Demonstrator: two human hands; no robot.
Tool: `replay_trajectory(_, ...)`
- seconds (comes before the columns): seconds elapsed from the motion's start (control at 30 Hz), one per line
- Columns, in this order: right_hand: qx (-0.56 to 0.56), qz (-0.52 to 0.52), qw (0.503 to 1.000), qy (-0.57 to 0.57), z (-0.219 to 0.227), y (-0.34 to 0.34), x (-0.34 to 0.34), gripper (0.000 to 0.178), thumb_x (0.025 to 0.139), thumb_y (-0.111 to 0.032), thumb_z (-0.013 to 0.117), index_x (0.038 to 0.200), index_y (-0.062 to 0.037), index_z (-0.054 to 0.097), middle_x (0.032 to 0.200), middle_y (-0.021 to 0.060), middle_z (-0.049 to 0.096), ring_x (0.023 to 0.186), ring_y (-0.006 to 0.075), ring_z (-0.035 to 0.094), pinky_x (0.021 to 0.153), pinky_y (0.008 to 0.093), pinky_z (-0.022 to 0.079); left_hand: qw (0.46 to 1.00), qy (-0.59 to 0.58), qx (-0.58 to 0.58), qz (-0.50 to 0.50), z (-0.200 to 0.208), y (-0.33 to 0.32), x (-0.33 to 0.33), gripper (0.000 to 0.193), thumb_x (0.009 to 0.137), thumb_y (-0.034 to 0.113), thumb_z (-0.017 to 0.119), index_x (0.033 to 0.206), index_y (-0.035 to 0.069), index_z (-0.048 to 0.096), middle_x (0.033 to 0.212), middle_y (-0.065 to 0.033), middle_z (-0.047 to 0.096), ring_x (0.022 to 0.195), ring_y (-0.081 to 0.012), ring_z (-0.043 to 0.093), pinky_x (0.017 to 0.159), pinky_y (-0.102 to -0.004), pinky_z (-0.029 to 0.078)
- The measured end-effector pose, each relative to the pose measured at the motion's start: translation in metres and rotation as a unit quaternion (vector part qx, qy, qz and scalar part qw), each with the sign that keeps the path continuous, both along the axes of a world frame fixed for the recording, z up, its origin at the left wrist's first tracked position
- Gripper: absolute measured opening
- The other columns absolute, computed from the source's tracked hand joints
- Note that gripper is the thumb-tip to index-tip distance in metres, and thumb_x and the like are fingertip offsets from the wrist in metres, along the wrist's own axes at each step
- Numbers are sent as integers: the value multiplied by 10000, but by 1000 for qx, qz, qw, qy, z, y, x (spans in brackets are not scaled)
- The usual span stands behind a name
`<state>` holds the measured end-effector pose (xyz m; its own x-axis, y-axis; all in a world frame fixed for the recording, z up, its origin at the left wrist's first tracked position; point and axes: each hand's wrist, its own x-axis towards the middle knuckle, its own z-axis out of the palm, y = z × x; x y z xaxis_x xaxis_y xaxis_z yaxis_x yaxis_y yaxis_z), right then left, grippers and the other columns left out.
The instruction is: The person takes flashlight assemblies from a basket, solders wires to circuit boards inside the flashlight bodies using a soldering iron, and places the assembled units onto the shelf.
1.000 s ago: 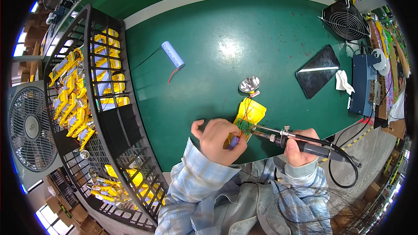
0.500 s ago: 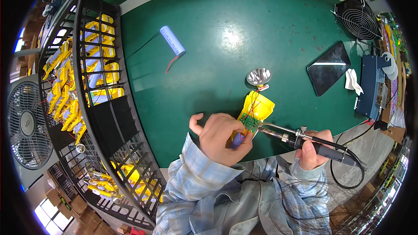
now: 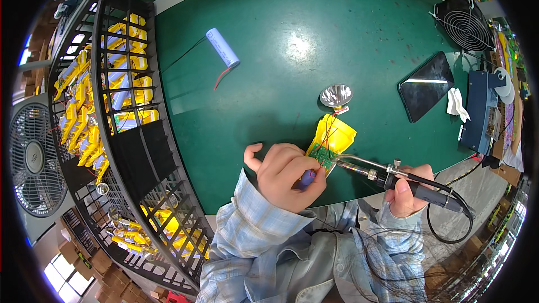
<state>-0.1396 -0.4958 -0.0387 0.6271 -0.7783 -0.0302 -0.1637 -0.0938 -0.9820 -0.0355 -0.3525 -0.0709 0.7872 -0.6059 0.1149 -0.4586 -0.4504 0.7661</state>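
- My left hand [image 3: 289, 177], in the lower middle of the frame, has thumb and fingers closed around a purple cell [image 3: 307, 178], right beside the green board [image 3: 321, 156]; I judge this low grip steadies the work while leaving the board's face uncovered.
- That board sits just below the centre, at the lower end of the yellow casing [image 3: 337, 133], which probably serves as a rest.
- My right hand [image 3: 409, 193], at the lower right, is wrapped around the handle of a soldering iron [image 3: 429, 192], well behind its metal end, likely to keep my fingers off the heat. The tip reaches the board's right edge; whether it touches, I can't tell.
- The round reflector [image 3: 337, 96] lies just above the casing, perhaps because its thin wires [image 3: 331, 126] run down towards the board.
- A loose blue cell [image 3: 223, 47] lies at the upper left, well apart from my hands.
- The black crate [image 3: 143, 157] on the left holds more yellow casings [image 3: 84, 118], seemingly kept clear of my working space.
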Motion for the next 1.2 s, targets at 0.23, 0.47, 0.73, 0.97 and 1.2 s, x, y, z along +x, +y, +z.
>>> replay_trajectory(0.23,-17,21,1000,-4,0,0,3,301,702,-273,575,690,-39,385,486,27,424,319,41,338,327,173,285,1000,-2,-8,3,0,-1,1,167,527,74,659,624,132,535,638,6,496,672,-147,521,805,-361,194)
replay_trajectory(0.47,0,-3,1000,4,1,4,4,284,704,-264,571,698,-42,393,501,24,423,319,29,329,330,152,278,1000,-10,-19,2,-2,0,2,174,526,72,656,628,132,529,637,5,491,666,-149,519,795,-357,197)
replay_trajectory(0.73,50,54,997,11,7,-3,0,249,723,-186,557,752,10,406,547,78,479,423,92,428,412,227,361,1000,6,-2,-6,0,1,2,174,542,81,659,643,135,529,652,8,494,689,-145,523,820,-369,192)
replay_trajectory(0.97,31,67,996,42,7,-3,-4,275,720,-215,580,752,5,417,568,76,496,445,100,444,434,227,369,1000,6,1,-6,0,1,2,177,540,76,659,644,137,529,646,12,489,686,-144,523,824,-365,188)
replay_trajectory(1.2,-39,83,995,23,13,-2,-6,329,734,-266,585,767,20,425,550,62,497,461,120,441,456,245,365,1000,-22,-11,-5,-2,0,1,176,535,65,652,636,137,527,634,16,482,670,-138,520,811,-352,186)
